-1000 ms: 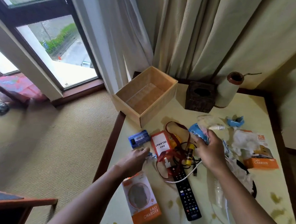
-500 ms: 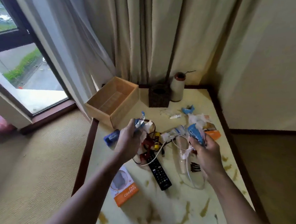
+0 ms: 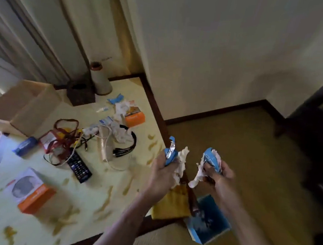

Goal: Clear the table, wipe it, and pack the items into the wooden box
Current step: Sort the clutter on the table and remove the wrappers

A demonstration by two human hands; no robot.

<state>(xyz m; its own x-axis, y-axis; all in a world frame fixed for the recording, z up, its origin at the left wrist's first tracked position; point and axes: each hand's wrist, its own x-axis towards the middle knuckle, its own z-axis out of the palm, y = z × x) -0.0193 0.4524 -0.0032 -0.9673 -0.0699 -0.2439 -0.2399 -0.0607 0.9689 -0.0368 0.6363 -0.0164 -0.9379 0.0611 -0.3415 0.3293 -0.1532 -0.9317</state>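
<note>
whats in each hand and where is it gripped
Left hand grips a crumpled blue wrapper and tissue by their lower ends, tops sticking out. Right hand grips a second wrapper and more tissue bunched in its fingers.

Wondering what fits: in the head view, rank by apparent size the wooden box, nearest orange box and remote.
wooden box
nearest orange box
remote
That orange box sits close to the camera, which may inflate it.

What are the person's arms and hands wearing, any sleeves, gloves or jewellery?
Nothing that shows. The left hand and right hand have no gloves, and no ring can be made out, though the picture is blurred. The left forearm and right forearm are uncovered down to the picture's lower edge: no sleeve, watch or wristband in view.
</note>
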